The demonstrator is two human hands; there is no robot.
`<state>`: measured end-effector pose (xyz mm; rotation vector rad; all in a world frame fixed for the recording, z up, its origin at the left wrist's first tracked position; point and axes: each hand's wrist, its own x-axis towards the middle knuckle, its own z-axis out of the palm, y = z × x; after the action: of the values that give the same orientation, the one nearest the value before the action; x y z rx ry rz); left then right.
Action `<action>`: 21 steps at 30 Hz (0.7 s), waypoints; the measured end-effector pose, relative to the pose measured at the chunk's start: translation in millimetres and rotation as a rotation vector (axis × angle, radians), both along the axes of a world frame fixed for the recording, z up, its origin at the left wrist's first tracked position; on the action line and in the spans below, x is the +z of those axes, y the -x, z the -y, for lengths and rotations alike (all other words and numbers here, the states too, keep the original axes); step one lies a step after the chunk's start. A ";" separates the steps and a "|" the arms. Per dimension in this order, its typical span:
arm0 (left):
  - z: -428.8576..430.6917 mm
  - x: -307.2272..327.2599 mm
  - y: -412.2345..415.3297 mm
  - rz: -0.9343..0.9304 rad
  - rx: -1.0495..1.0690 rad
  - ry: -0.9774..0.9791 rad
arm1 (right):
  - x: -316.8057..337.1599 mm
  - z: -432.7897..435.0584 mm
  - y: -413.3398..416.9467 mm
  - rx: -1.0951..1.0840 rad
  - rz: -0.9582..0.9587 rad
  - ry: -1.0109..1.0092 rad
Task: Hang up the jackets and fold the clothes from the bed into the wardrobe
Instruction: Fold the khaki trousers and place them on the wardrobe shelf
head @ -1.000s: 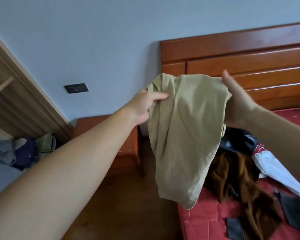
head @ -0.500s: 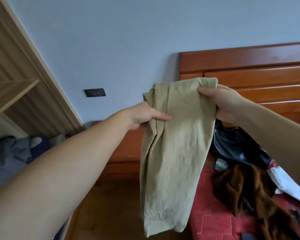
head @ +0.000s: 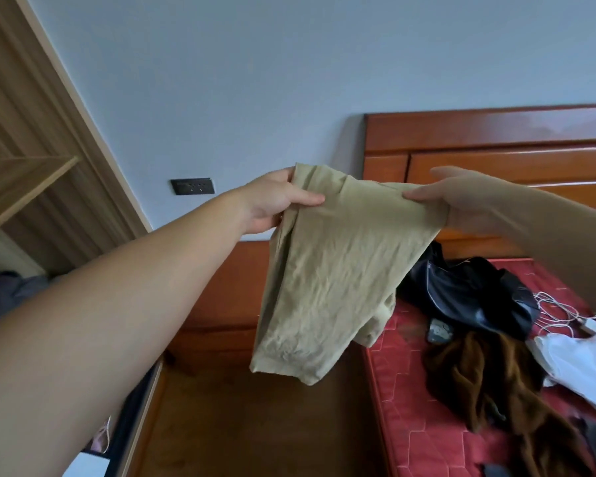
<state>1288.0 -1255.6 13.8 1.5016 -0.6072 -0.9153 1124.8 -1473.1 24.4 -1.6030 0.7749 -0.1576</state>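
Observation:
A khaki garment (head: pixel 327 270) hangs folded in the air between the bed and the wardrobe. My left hand (head: pixel 276 201) pinches its top left corner, thumb in front. My right hand (head: pixel 461 197) pinches the top right corner. The cloth's top edge is stretched between them and its lower end dangles above the floor. On the red mattress (head: pixel 410 407) lie a black jacket (head: pixel 472 294), a brown garment (head: pixel 482 383) and a white garment (head: pixel 582 359). The open wardrobe (head: pixel 25 173) stands at the left with a wooden shelf and dark clothes inside.
A wooden headboard (head: pixel 496 139) rises behind the bed. A wooden nightstand (head: pixel 227 304) stands between bed and wardrobe. A white charger cable (head: pixel 558 311) lies on the mattress. A dark wall socket (head: pixel 192 186) is on the blue wall. Wooden floor (head: pixel 255 425) shows below.
My hands have moved apart and pulled the khaki garment's top edge wider. The view has swung up and left, showing more of the wardrobe.

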 end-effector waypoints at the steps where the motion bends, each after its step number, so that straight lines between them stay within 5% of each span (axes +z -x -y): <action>1: -0.7 3.8 -0.5 0.011 0.028 0.015 | 2.9 0.1 -4.1 -0.101 0.036 0.036; 4: 2.8 17.9 1.5 0.005 0.196 0.110 | 3.8 -8.8 -12.4 -0.264 0.204 -0.061; 6: 3.1 23.0 -1.6 -0.036 0.281 0.189 | -5.0 -26.4 -11.6 -0.127 0.186 -0.108; 8: -3.3 26.3 -6.9 -0.062 0.244 0.208 | -7.5 -44.5 -12.9 0.042 0.201 -0.074; 12: -23.7 25.9 -18.7 0.098 0.019 -0.024 | 11.3 -50.3 -27.4 -0.060 0.341 -0.052; 17: -33.9 24.3 -26.3 0.069 0.135 -0.002 | 19.6 -51.5 -36.9 -0.107 0.307 0.140; 21: -28.3 24.7 -18.3 -0.052 0.223 0.091 | 16.1 -53.6 -33.4 -0.091 0.327 0.014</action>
<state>1306.3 -1227.3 38.4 1.4272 -0.4281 -0.7424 1158.2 -1419.5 40.6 -1.5062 0.5922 -0.4797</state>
